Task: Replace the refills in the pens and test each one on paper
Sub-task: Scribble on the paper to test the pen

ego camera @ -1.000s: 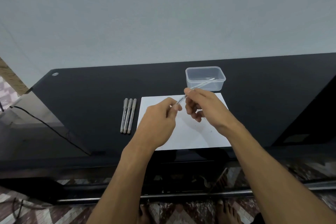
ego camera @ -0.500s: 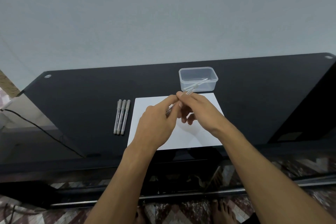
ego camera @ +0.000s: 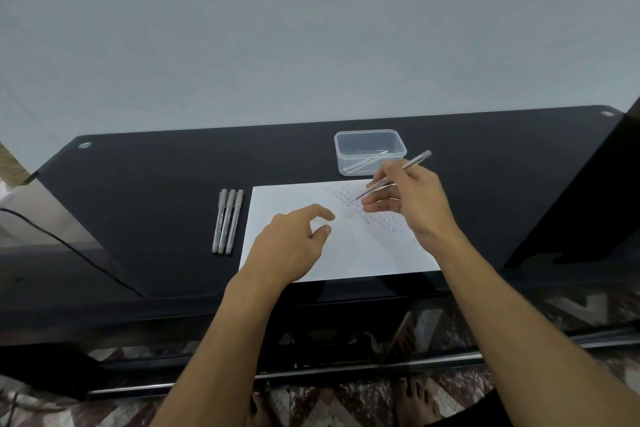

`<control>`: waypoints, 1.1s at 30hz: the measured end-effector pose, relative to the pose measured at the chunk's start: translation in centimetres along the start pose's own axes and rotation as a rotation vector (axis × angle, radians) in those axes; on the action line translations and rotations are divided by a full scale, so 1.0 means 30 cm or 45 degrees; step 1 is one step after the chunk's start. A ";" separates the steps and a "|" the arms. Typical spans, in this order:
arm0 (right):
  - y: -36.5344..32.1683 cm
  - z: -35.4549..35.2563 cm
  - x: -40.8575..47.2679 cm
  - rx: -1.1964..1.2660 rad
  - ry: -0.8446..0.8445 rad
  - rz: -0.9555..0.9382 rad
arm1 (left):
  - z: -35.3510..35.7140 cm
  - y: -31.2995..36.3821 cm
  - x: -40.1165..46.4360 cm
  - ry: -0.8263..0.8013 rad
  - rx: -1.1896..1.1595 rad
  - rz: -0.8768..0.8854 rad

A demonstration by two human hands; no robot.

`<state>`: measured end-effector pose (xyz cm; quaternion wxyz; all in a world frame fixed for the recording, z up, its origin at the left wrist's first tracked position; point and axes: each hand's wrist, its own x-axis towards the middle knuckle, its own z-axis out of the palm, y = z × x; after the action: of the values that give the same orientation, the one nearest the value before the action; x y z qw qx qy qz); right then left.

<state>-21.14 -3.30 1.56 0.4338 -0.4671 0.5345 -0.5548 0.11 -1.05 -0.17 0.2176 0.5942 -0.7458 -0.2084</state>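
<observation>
Nearest the camera, bare feet point(ego camera: 415, 399) stand on a patterned tiled floor point(ego camera: 329, 402), just short of the desk's lower shelf and its metal rail point(ego camera: 311, 371). Both forearms reach forward over the near edge of the black glass desk point(ego camera: 138, 201).

The sheet of paper point(ego camera: 346, 253) lies with its near edge almost flush with the desk's front edge. The left hand point(ego camera: 294, 239) hovers over or rests on the paper's left half, fingers loosely spread and holding nothing; contact with the sheet cannot be judged. The right hand point(ego camera: 412, 204) pinches a pen point(ego camera: 394, 174) between thumb and fingers, the barrel slanting up to the far right and the tip down at the paper's far right part, among small dark scribble marks point(ego camera: 367, 210).

Just left of the paper's left edge, three pens point(ego camera: 227, 221) lie side by side, touching, parallel to that edge. Left of them the desk surface runs bare to its slanted left edge, where a dark cable point(ego camera: 69, 250) crosses below.

Beyond the paper's far right corner sits a clear plastic box point(ego camera: 370, 152), with thin pale refills point(ego camera: 367, 163) lying inside. Behind it, bare dark desk runs to the far edge, which meets a plain grey wall point(ego camera: 311, 28). A round fitting point(ego camera: 84, 145) marks the far left corner and another point(ego camera: 606, 113) the far right.
</observation>
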 end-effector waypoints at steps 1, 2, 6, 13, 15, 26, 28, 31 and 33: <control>0.008 -0.014 -0.002 -0.039 0.030 -0.028 | 0.002 -0.003 0.000 -0.033 -0.001 -0.009; 0.018 -0.027 -0.005 -0.109 0.062 -0.058 | 0.005 -0.005 -0.001 -0.071 -0.005 -0.020; 0.057 -0.050 -0.008 -0.271 0.154 -0.099 | 0.016 -0.012 0.000 -0.258 0.028 -0.086; 0.092 -0.008 0.017 -0.387 0.147 -0.074 | 0.021 -0.015 0.010 -0.284 0.035 -0.123; 0.098 0.000 0.020 -0.434 0.151 -0.073 | 0.023 -0.017 0.010 -0.282 0.042 -0.120; 0.112 -0.017 0.041 -0.583 0.183 -0.031 | 0.023 -0.023 0.013 -0.287 0.059 -0.109; 0.114 -0.013 0.040 -0.575 0.147 -0.026 | 0.024 -0.023 0.012 -0.286 0.062 -0.108; 0.111 -0.012 0.038 -0.587 0.126 -0.026 | 0.026 -0.024 0.012 -0.283 0.059 -0.112; 0.109 -0.011 0.034 -0.605 0.115 -0.031 | 0.027 -0.025 0.013 -0.282 0.056 -0.112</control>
<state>-21.70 -4.42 -1.65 0.2807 -0.5372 0.6632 -0.4392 0.15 -1.54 -1.24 0.1114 0.6044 -0.7428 -0.2655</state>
